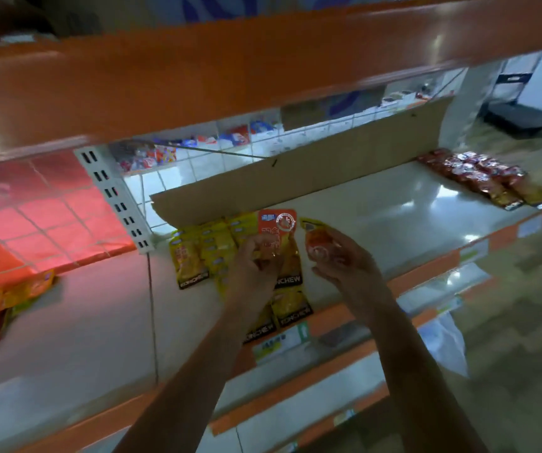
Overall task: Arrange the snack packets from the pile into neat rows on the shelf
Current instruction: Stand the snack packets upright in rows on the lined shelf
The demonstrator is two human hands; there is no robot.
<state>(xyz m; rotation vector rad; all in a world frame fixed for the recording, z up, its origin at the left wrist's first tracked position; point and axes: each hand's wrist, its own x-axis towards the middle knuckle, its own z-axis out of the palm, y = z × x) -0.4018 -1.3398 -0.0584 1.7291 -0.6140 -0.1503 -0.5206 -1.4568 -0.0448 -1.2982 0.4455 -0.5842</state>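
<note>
My left hand (256, 263) pinches an orange packet (276, 225) above the yellow packets (197, 253) rowed at the left of the shelf (377, 217). My right hand (341, 259) grips a second packet (317, 245). Lay each flat, label up, edges flush with the neighbouring row. Black bands appear to read "KONCHEW"; other print is illegible.

The pale shelf (377, 220) carries rows of yellow packets (191, 256). Red packets (478, 178) lie far right; cardboard (312, 171) lines the back.
</note>
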